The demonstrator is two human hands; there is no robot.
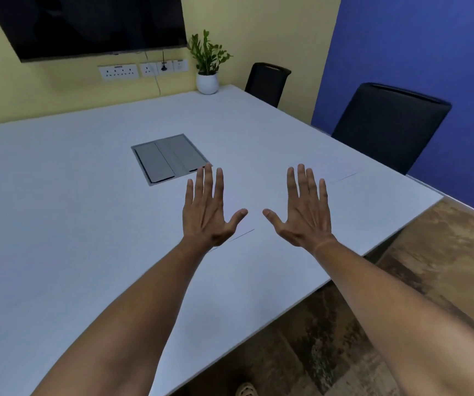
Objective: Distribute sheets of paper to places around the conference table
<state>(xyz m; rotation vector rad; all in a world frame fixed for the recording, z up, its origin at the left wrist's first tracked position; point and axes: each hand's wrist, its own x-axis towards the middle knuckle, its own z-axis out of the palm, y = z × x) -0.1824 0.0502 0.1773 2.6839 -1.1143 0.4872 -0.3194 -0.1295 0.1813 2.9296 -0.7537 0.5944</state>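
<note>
Both my hands are stretched out flat above the white conference table [73, 224], fingers straight and spread, holding nothing. My left hand [208, 208] hovers over a white sheet of paper [248, 224] whose near edge shows as a thin dark line. My right hand [304, 207] is level with it, a little to the right. A second white sheet [327, 170] lies farther right, in front of the nearer black chair [387, 124]. Both sheets are hard to tell from the table top.
A grey cable hatch [170, 158] is set into the table's middle. A potted plant [208, 67] stands at the far corner beside a second black chair [267, 81]. A dark screen [87, 24] hangs on the yellow wall. The table's right edge borders a brown floor [430, 267].
</note>
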